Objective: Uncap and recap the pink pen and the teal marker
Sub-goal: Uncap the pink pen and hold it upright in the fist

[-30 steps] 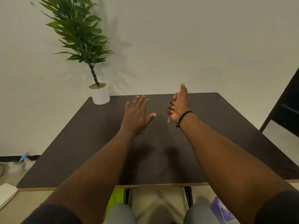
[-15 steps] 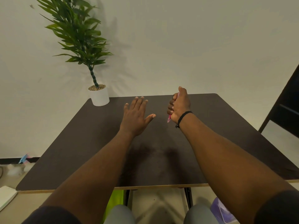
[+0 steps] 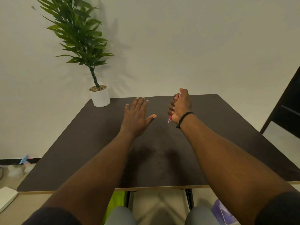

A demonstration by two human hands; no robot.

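Observation:
My right hand (image 3: 181, 105) is closed in a fist around the pink pen (image 3: 169, 119), above the far middle of the dark table (image 3: 81, 151). Only the pen's lower end pokes out below the fist and a thin pink strip shows near the thumb. Whether the cap is on is hidden by the fingers. My left hand (image 3: 137, 116) lies flat and open, palm down, fingers spread, just left of the fist and apart from it. No teal marker is in view.
A potted plant in a white pot (image 3: 99, 98) stands at the table's far left corner. A dark chair or frame (image 3: 287, 103) is at the right edge. A white object (image 3: 6, 198) lies on the floor at the lower left.
Both hands stay almost in place. The view has shifted slightly; the fist sits a touch lower against the table's far edge than a second ago.

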